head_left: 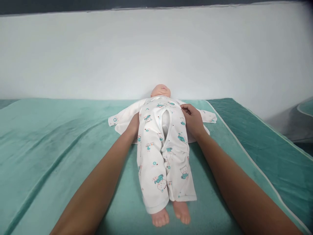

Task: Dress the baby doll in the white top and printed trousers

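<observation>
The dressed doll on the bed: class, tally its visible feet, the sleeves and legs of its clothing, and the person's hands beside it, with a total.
Doll's feet: 2
Sleeves: 2
Clothing legs: 2
Person's hands, left hand and right hand: 2
Total: 8

Doll head [160, 91] and feet [160, 218]: smooth, apparently moulded plastic or vinyl; faint sheen. Trousers [150, 163]: soft-looking printed cloth, matt, lightly creased. Shirt [130, 111]: matt cloth, similar in finish. Sheet [61, 169]: plush-looking cloth, short nap, matt, rucked into soft folds. Edge binding [236, 138]: narrow cloth strip, smooth. Darker cloth [271, 147]: napped look, shallow wrinkles. Wall [156, 49]: smooth, matt, painted-looking.
</observation>
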A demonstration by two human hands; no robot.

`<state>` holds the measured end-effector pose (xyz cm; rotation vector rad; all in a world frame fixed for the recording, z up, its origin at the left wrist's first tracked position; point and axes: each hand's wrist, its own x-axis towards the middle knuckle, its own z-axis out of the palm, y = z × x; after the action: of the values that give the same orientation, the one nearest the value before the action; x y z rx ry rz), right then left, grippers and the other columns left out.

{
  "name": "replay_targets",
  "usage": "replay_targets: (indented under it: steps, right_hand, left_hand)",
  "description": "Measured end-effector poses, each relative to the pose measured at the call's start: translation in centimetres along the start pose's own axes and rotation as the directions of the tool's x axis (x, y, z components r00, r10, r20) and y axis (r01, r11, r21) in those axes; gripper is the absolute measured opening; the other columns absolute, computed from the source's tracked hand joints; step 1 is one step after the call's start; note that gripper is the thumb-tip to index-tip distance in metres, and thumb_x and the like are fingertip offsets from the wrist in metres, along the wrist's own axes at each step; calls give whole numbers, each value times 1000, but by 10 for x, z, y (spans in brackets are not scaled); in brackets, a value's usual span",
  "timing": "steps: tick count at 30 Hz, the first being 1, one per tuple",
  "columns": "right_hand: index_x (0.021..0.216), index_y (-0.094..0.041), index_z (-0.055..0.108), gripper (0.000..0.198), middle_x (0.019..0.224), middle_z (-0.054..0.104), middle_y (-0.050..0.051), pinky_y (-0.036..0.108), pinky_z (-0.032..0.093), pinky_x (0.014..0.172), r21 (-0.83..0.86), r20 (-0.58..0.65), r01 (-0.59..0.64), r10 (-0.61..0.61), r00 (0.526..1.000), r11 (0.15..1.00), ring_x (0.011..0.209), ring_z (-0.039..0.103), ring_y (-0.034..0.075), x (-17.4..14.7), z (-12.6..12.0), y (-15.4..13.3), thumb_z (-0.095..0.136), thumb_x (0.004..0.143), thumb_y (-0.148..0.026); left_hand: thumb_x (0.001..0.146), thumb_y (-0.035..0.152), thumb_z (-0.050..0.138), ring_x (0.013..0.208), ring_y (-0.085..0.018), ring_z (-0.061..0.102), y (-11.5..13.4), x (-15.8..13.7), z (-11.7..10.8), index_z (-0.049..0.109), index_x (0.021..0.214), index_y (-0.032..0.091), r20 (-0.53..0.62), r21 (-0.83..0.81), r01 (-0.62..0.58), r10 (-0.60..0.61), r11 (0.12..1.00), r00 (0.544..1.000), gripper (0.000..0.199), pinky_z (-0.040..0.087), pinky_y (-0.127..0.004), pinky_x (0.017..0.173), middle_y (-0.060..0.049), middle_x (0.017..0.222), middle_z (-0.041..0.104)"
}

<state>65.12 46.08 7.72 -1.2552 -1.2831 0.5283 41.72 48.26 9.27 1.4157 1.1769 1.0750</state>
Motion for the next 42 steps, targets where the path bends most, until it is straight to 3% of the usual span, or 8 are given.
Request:
replay_targets:
  steps: [7, 13, 21, 24, 30, 34, 37, 42]
  right_hand:
    - [95, -21, 69, 21, 91, 68, 2, 35, 46, 85, 33, 124, -44, 39, 992, 999, 86, 59, 18, 6, -8, 9, 66, 77, -33]
    - [96, -22, 70, 20, 94, 68, 2, 35, 44, 87, -5, 152, -37, 37, 988, 999, 89, 59, 18, 5, -4, 5, 64, 80, -33]
    - [91, -21, 68, 17, 88, 64, 0, 30, 43, 77, -15, 227, -50, 52, 973, 999, 82, 55, 16, 12, -1, -5, 63, 78, -30]
    - [88, -20, 66, 16, 80, 59, -1, 27, 40, 68, -46, 296, -76, 86, 951, 996, 72, 49, 13, 17, 0, -12, 64, 76, -29]
    - [85, -21, 60, 16, 78, 58, -2, 27, 38, 61, -106, 398, -25, 65, 915, 994, 65, 45, 12, 27, 6, -28, 66, 71, -27]
    - [77, -22, 56, 14, 85, 59, 1, 30, 43, 71, -205, 365, 202, -117, 923, 958, 76, 50, 16, 33, 10, -31, 64, 68, -17]
    - [76, -23, 57, 11, 98, 61, 4, 35, 44, 86, -177, 392, 370, -279, 877, 912, 92, 56, 20, 37, 11, -27, 64, 71, -17]
    - [80, -23, 60, 7, 107, 61, 5, 38, 44, 92, -87, 401, 298, -241, 884, 950, 102, 57, 21, 40, 15, -16, 58, 85, -28]
  left_hand:
    - [73, 36, 58, 87, -28, 62, 4, 10, -8, 66, 75, 17, -144, 273, -75, 117, 959, 983, 20, 47, -37, 78, -7, 84, 73]
    - [79, 28, 58, 82, -20, 64, 0, 19, -17, 65, 87, 20, -257, 281, -126, 201, 951, 945, 13, 47, -32, 76, -4, 90, 74]
    - [89, 36, 54, 109, -20, 56, 9, 36, -20, 66, 89, 22, 26, 442, -409, 444, 799, 896, 18, 40, -35, 103, -4, 105, 68]
    - [89, 36, 53, 121, -20, 49, 7, 43, -26, 62, 89, 22, 118, 414, -435, 426, 800, 897, 17, 34, -36, 109, -5, 120, 63]
    - [89, 45, 52, 123, -21, 51, 8, 47, -34, 60, 87, 23, 235, 266, -295, 235, 918, 943, 24, 40, -32, 102, -4, 139, 54]
    - [87, 48, 56, 118, -21, 54, 11, 46, -33, 59, 85, 21, 221, 205, -252, 206, 946, 953, 27, 42, -32, 98, -5, 136, 57]
    - [87, 46, 58, 116, -21, 55, 10, 46, -30, 59, 87, 21, 189, 166, -256, 224, 952, 956, 25, 43, -32, 97, -6, 135, 59]
    - [86, 46, 58, 101, -19, 58, 4, 50, -27, 60, 88, 21, 114, 170, -267, 250, 949, 961, 25, 44, -31, 88, -4, 108, 67]
